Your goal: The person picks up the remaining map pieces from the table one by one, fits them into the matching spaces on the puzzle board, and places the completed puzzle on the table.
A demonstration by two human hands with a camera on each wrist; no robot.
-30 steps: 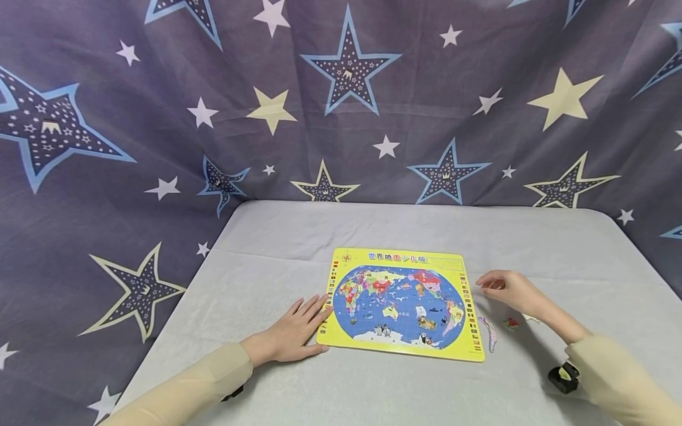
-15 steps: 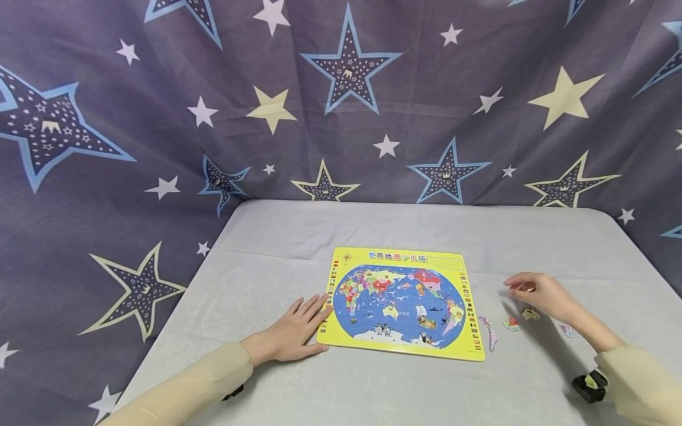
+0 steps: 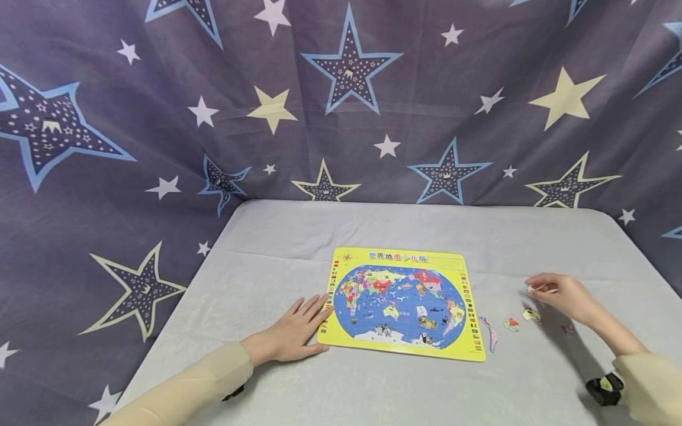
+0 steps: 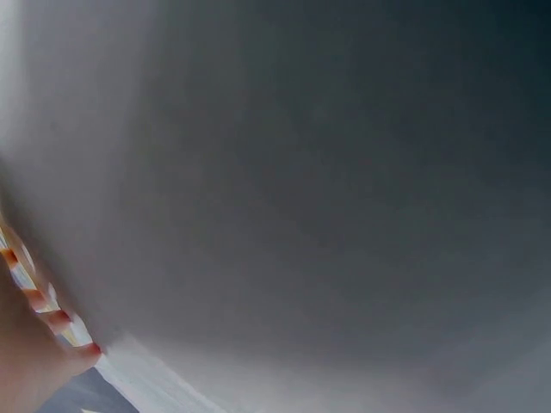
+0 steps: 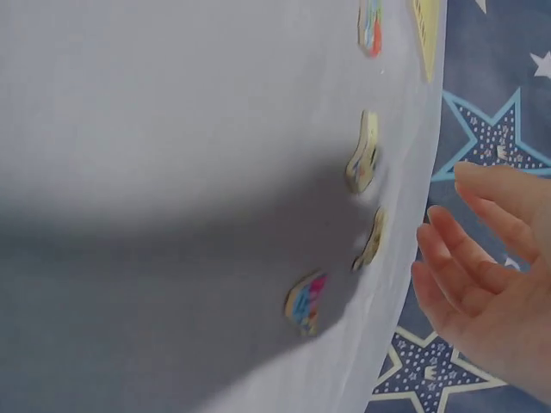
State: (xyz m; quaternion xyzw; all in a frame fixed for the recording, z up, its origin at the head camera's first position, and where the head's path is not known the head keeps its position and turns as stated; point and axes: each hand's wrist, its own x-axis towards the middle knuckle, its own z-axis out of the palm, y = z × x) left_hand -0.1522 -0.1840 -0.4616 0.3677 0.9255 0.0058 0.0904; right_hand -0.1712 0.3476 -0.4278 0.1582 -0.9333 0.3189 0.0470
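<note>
A yellow-bordered world map puzzle board lies on the table. My left hand rests flat beside it, fingers straight, fingertips on its left edge. The left wrist view catches only part of this hand. To the right of the board, my right hand hovers with bent fingers over a small pale puzzle piece, mostly hidden behind the fingers. In the right wrist view the right hand has its fingers loosely curved and apart; a narrow puzzle piece lies on the cloth near them.
Right of the board lie a long pink piece, a red-and-green piece, a cream piece and a pink-and-blue piece. A grey cloth covers the table. A star-patterned curtain hangs behind.
My right hand has moved away from the board toward the right, uncovering the loose pieces near the board. The left hand and the board have stayed put.
</note>
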